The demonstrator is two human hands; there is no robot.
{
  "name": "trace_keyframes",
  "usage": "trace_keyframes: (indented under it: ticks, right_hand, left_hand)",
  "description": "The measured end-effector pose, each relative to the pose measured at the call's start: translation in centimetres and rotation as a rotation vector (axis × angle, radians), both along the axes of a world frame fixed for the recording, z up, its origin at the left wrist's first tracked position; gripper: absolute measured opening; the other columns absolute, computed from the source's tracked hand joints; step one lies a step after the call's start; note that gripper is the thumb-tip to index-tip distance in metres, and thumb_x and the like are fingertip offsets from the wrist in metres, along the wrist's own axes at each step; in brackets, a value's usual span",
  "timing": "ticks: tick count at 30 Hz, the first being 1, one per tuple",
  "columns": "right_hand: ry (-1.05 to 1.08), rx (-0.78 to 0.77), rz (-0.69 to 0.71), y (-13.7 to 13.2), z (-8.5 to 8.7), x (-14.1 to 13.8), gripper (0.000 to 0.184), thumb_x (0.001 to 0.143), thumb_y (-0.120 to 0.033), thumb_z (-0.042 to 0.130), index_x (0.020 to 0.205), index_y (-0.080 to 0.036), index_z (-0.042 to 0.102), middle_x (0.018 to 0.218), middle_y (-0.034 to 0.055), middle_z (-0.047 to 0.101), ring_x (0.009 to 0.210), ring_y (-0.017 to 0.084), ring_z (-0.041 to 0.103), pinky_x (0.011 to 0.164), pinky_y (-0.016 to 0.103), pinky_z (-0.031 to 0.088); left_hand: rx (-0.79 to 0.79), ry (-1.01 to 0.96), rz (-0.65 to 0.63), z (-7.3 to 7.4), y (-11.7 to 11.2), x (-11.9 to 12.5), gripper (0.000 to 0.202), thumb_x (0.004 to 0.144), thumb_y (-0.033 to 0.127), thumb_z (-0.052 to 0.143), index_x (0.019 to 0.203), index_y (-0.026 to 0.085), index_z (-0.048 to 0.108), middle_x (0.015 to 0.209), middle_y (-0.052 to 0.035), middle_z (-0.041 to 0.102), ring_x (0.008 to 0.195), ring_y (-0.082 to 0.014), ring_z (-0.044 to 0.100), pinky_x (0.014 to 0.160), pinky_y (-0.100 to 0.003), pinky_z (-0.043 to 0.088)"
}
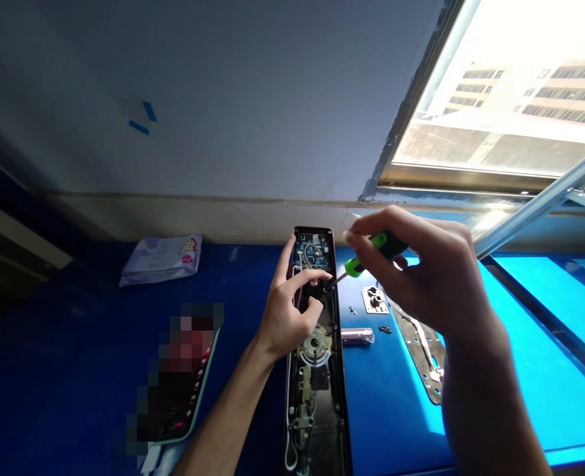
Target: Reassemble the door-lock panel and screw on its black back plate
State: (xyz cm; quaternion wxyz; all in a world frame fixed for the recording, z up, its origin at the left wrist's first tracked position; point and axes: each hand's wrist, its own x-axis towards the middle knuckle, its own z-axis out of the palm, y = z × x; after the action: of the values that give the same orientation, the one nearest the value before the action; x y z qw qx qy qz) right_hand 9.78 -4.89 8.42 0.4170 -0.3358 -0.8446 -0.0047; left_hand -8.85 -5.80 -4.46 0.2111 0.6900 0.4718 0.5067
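Right hand [421, 277] clasps the screwdriver [371, 254], shaft slanting down-left onto the lock body [316, 390]

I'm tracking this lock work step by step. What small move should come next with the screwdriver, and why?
Probably settle the screwdriver tip squarely into the spot it points at. The right hand grips the green handle; the tip sits at the open lock body's right edge, beside the left hand, which steadies that area. Whether it is seated is unclear.
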Motion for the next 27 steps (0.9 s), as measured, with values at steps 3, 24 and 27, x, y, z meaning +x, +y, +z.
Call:
trace_keyframes:
  ticks: [3,24,27]
  right_hand:
    - [-0.016,-0.114,0.115,-0.23,0.47,0.5,0.037,0.097,-0.017,0.058,0.134,-0.016,0.063,0.111,0.0067,0.08,0.092,0.016,0.076,0.079,0.028,0.058]
    - [0.025,-0.052,-0.035,-0.03,0.17,0.69,0.013,0.098,-0.032,0.07,0.096,-0.021,0.077,0.082,0.0007,0.078,0.066,0.014,0.07,0.061,0.03,0.053]
    - [0.012,-0.104,-0.012,-0.12,0.37,1.02,0.019,0.1,-0.025,0.064,0.115,-0.023,0.075,0.092,0.0018,0.079,0.075,0.015,0.073,0.067,0.031,0.056]
  left_hand:
    - [0.019,0.016,0.002,0.07,0.02,0.03,0.044,0.077,0.001,0.059,0.11,0.024,0.078,0.178,-0.0026,0.021,0.161,-0.0369,0.032,0.129,-0.06,0.035]
    - [0.004,0.033,0.006,0.06,0.03,0.02,0.042,0.079,0.002,0.06,0.109,0.024,0.079,0.179,-0.0019,0.019,0.158,-0.0354,0.038,0.127,-0.06,0.039]
    - [-0.004,0.019,0.002,0.01,0.01,0.07,0.038,0.081,0.004,0.06,0.109,0.023,0.079,0.179,-0.003,0.019,0.153,-0.0347,0.046,0.125,-0.059,0.042]
